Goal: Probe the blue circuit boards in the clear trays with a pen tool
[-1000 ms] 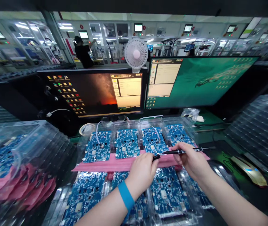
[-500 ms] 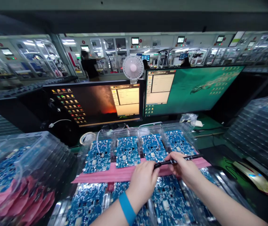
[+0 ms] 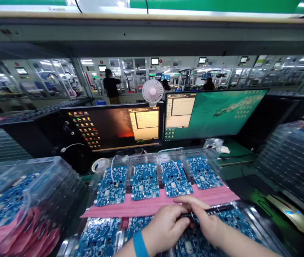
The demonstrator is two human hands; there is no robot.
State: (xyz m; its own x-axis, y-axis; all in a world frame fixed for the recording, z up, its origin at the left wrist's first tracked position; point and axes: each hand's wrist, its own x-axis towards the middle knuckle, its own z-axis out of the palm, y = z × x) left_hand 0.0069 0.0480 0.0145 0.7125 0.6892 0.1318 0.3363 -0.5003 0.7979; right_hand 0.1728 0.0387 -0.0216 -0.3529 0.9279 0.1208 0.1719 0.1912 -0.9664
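Observation:
Both my hands hold one slim black pen (image 3: 222, 209), level above the front row of blue circuit boards (image 3: 98, 232). My left hand (image 3: 165, 225), with a blue wristband (image 3: 140, 245), is closed round the pen's left end. My right hand (image 3: 207, 220) grips it near the middle, its fingertips close to the left hand. The pen's other end sticks out to the right. Behind my hands, a pink strip (image 3: 152, 205) lies across the clear plastic tray (image 3: 89, 194), between its two rows of boards. The hands hide part of the front row.
Stacked clear trays stand at left (image 3: 61, 178) and right (image 3: 288, 157). Two monitors (image 3: 109, 130) (image 3: 221, 114) and a small fan (image 3: 152, 91) stand behind the tray. A gold computer mouse (image 3: 290, 214) lies at right. People (image 3: 111, 85) are in the background.
The view has tilted up, so the scene sits lower. My hands have come closer together along the pen and drawn back from the far row of boards towards the front row.

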